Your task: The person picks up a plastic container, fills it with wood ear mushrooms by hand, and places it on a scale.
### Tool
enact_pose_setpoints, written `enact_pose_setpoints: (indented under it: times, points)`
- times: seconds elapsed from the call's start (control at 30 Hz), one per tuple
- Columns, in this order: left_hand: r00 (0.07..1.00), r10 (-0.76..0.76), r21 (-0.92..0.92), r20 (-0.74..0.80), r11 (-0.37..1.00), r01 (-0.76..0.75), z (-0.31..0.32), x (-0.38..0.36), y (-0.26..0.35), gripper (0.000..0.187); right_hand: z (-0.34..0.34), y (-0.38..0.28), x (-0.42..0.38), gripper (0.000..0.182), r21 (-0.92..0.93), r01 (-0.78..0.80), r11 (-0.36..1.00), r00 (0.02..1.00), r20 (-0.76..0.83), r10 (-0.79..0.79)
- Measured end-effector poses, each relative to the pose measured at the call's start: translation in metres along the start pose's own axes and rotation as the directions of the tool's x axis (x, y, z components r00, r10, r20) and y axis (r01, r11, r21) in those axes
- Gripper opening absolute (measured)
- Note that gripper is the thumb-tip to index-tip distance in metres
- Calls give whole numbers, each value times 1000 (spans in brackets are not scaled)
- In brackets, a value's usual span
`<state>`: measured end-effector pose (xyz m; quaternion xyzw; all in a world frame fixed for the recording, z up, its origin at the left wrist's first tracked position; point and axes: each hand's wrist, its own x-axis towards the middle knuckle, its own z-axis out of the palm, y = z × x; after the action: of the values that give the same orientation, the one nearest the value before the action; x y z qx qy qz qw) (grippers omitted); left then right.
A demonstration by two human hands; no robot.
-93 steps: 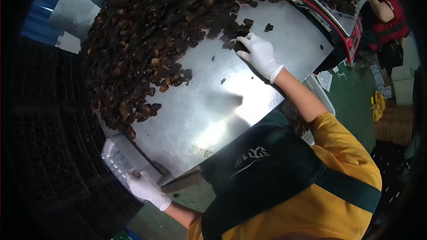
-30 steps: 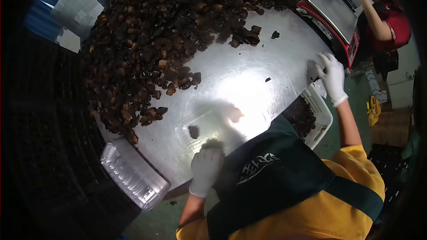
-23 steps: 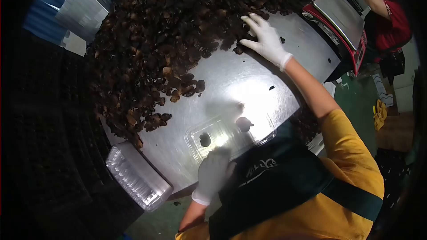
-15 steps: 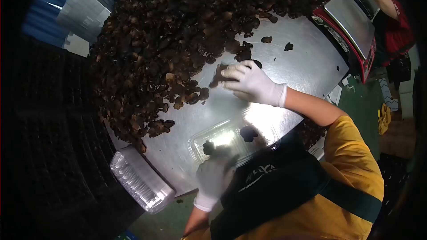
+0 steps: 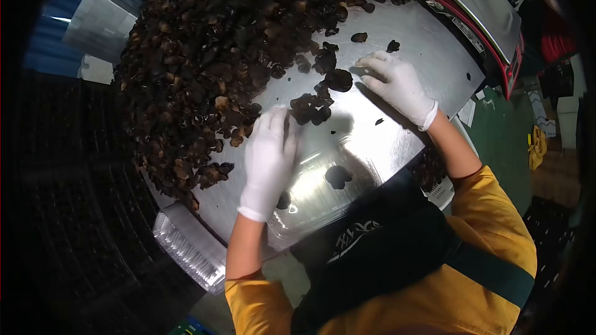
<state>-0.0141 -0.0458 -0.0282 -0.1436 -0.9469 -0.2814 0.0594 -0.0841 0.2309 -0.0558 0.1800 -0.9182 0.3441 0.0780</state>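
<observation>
My left hand point(image 5: 269, 155), in a white glove, rests at the edge of a large heap of dark brown, leaf-like pieces point(image 5: 205, 49). Its fingers lie together beside a small cluster of pieces point(image 5: 310, 109); whether anything is under them is hidden. My right hand point(image 5: 397, 82), also gloved, has its fingers apart over the metal table point(image 5: 434, 43), just right of a dark round piece point(image 5: 339, 80). Nearer my body lies a clear plastic tray point(image 5: 310, 211) with a dark piece point(image 5: 338, 177) in it and another point(image 5: 284, 200) beside my left wrist.
A stack of clear trays point(image 5: 189, 245) stands at the table's lower left corner. A red scale with a metal plate point(image 5: 481, 12) is at the upper right, near a person's red clothing point(image 5: 559, 37). A metal container point(image 5: 102, 18) stands at the upper left.
My left hand has moved up from the tray to the heap's edge. My right hand has moved right and opened. A cluster of pieces now lies between the hands.
</observation>
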Motion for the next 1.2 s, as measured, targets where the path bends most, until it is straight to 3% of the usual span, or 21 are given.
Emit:
enact_pose_setpoints:
  times: [0.03,0.07,0.13,0.2,0.27,0.33,0.37,0.4,0.47,0.53,0.57,0.73,0.8,0.83,0.93,0.97,1.0,1.03,1.07,1.13,1.2]
  points:
    - [1000,3,-1,3,1000,-3,4,8,-2,53,2,-5,-1,36,-15,-1,1000,1000,27,1]
    - [999,13,6,33,1000,-13,10,16,-4,58,3,-11,1,36,-15,-3,1000,1000,25,3]
    - [998,19,13,63,1000,-20,19,28,-4,63,5,-22,6,44,-53,-33,998,977,211,43]
    - [983,-2,66,182,998,-10,29,36,0,67,22,-16,7,48,-74,20,997,979,205,-5]
    - [987,42,59,152,997,-52,37,39,2,70,36,-14,9,45,-248,61,967,990,135,-27]
    - [979,-55,133,194,991,29,39,43,5,67,35,-11,11,39,-215,53,975,995,91,-34]
    - [996,-6,186,84,983,-10,51,41,-5,53,30,-14,11,36,-108,-41,993,996,68,49]
    - [996,-5,186,84,982,-11,54,40,-10,53,25,-17,9,33,2,-136,991,989,57,136]
    - [997,-17,151,74,988,5,56,37,-18,36,23,-16,2,25,59,-154,986,988,8,154]
    - [1000,-5,125,9,992,4,60,34,-23,25,35,0,-3,19,515,-258,817,965,89,248]
    - [999,16,78,-51,997,-12,61,33,-26,24,36,0,-5,14,598,-308,740,950,156,269]
    - [983,-27,-112,-180,994,7,20,22,3,22,29,-12,0,17,551,-306,776,950,120,289]
    - [987,-15,-135,-159,991,-7,-2,-1,19,21,21,-23,-3,21,695,-304,651,944,129,303]
    - [994,3,-112,-105,994,-15,-8,-15,23,22,4,-38,-6,20,671,-369,643,928,235,288]
    - [997,9,-160,83,987,5,-9,-56,31,26,-10,-55,-28,16,545,-214,811,945,326,30]
    - [980,-81,-222,183,967,121,-7,-67,35,32,-8,-59,-35,17,506,-83,859,937,333,-105]
    - [979,-82,-222,185,967,123,-5,-74,35,32,-6,-63,-43,17,466,54,883,907,348,-239]
    - [976,-57,-166,210,982,93,0,-80,32,36,0,-71,-53,23,454,59,889,904,353,-240]
    - [971,-33,-111,236,992,61,1,-80,33,40,6,-72,-58,34,353,267,897,868,315,-383]
    - [953,-77,-125,292,985,118,-9,-77,38,45,6,-84,-62,39,119,362,924,840,387,-379]
    - [985,-24,-138,171,989,48,-13,-66,35,46,6,-74,-54,39,266,261,928,901,279,-333]
